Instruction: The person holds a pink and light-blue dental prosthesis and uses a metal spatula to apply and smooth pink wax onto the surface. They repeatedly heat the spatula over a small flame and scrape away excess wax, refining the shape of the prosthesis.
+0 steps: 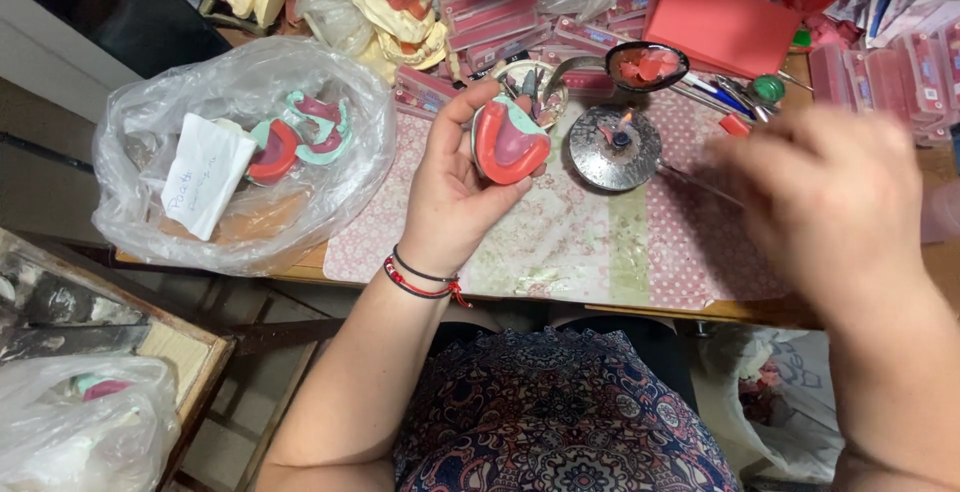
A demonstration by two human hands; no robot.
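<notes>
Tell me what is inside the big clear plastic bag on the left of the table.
Inside the clear plastic bag lie a white paper slip and pale green dental casts with red wax rims. The crumpled plastic and the slip cover whatever sits beneath them.

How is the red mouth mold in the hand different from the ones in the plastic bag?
The mold in hand is gripped upright by the left hand, bare; the bagged molds lie flat inside a clear plastic bag beside a white paper slip. One is single; the bagged ones are several. Both show red wax on pale green bases.
</notes>
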